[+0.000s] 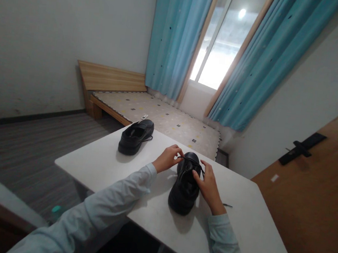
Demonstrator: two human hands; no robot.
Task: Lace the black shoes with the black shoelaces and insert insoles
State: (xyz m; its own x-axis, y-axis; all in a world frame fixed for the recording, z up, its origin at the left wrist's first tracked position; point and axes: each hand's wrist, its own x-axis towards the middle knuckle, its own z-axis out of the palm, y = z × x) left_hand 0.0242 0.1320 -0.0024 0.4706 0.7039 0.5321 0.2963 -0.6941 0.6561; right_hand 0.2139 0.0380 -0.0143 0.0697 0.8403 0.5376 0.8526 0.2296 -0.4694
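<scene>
A black lace-up shoe [183, 192] stands on the white table [149, 195], its heel toward me. At the shoe's left side, my left hand [168, 158] pinches a black shoelace [181, 157] between thumb and fingertips. My right hand [209, 185] lies along the shoe's right side, thumb at the opening and fingers apart near the lace on that side. Whether the right fingers grip anything is hard to make out. A second black shoe [136, 137] sits farther left on the table, with its lace hanging loose.
Beyond the table is a wooden bed with a patterned mattress [170, 118]. Blue curtains [178, 39] frame a window. A wooden door [315, 198] with a black handle is at the right. Right of my wrist lies a thin dark lace end [227, 205].
</scene>
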